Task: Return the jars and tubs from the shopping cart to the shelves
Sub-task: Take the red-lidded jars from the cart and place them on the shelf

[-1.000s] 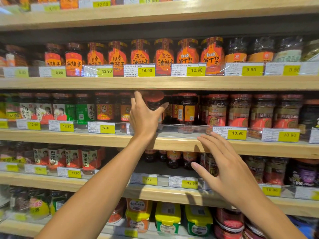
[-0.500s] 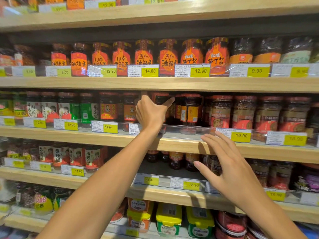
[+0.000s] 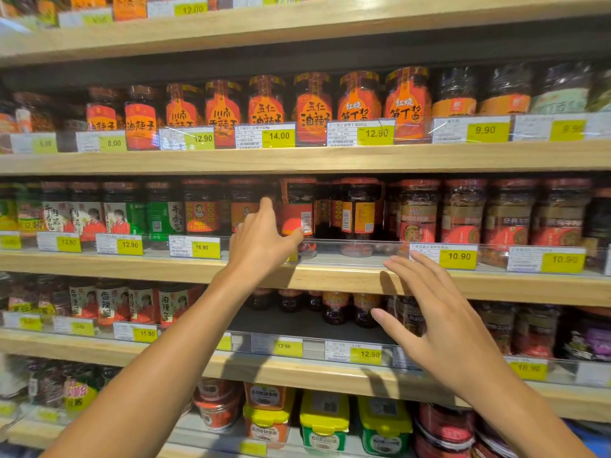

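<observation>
My left hand (image 3: 261, 242) reaches up to the middle shelf (image 3: 330, 276), fingers spread and loose, not clamped on anything. Its thumb lies against the lower front of a red-labelled jar (image 3: 297, 213), which stands upright on that shelf at about 12 o'clock from my wrist, behind the clear rail (image 3: 363, 247). My index finger points up past the jar's left side, towards an orange-labelled jar (image 3: 244, 206) just beside it at 9 o'clock. The red-labelled jar is turned so that a barcode faces me. At 3 o'clock from it stands another dark jar with a yellow and orange label (image 3: 358, 209), then a row of red jars (image 3: 463, 213) farther right. My right hand (image 3: 443, 328) hovers lower, at 4 o'clock from my left, palm forward with the fingers fanned apart and empty; its fingertips overlap the wooden edge of the middle shelf, but I cannot tell whether they touch it. Behind that hand, small dark jars (image 3: 334, 307) sit deep on the shelf below, with bare shelf in front of them. On the shelf above, at 12 o'clock, orange-labelled jars (image 3: 310, 107) line up behind yellow price tags (image 3: 279, 136). At 6 o'clock, on the bottom shelf, are yellow-lidded tubs (image 3: 325, 421).
</observation>
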Demonstrator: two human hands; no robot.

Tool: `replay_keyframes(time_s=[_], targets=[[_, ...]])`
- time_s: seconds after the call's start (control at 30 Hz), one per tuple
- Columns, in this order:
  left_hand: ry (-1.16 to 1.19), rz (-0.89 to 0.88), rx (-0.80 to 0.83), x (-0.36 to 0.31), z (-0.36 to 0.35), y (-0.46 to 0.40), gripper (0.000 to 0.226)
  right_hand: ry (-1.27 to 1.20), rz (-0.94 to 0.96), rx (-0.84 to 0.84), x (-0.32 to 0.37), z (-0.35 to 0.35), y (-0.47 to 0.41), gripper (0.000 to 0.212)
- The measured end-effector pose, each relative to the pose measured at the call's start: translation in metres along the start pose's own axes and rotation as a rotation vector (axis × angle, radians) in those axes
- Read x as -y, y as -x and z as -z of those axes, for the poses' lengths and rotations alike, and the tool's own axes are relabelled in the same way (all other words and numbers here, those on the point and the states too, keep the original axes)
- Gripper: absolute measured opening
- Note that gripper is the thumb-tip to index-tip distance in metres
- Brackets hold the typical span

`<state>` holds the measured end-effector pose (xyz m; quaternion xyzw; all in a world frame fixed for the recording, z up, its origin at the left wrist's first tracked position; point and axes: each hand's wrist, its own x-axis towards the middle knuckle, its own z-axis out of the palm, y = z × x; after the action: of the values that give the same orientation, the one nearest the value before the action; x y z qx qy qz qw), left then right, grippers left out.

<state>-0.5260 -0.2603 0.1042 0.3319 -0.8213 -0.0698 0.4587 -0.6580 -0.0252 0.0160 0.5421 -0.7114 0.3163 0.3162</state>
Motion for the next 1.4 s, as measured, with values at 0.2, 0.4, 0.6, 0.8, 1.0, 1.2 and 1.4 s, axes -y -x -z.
replay_keyframes(time_s=[0.2,0.4,0.6,0.8,1.0,1.2,1.4], targets=[[0.023,-0.022,-0.028,-0.007,-0.004,-0.004,0.069,0.002,0.009,0.005,0.002,-0.002,-0.001,0.068],[-0.006,-0.112,-0.035,-0.009,0.001,0.01,0.054,0.005,-0.006,0.017,0.0,-0.001,0.001,0.069],[0.094,-0.475,-0.103,0.024,0.02,0.062,0.036,0.066,-0.02,0.053,0.004,0.002,0.006,0.069],[0.099,-0.645,-0.007,0.055,0.023,0.107,0.039,0.171,-0.072,0.086,0.017,0.012,0.026,0.067],[0.224,-0.774,0.172,0.058,-0.001,0.142,0.046,0.298,-0.208,0.17,0.033,0.031,0.082,0.066],[0.286,-0.918,0.422,0.012,-0.05,0.189,0.053,0.386,-0.378,0.33,0.045,0.071,0.175,0.072],[0.336,-1.027,0.663,-0.061,-0.085,0.255,0.063,0.459,-0.606,0.385,0.035,0.131,0.268,0.075]])
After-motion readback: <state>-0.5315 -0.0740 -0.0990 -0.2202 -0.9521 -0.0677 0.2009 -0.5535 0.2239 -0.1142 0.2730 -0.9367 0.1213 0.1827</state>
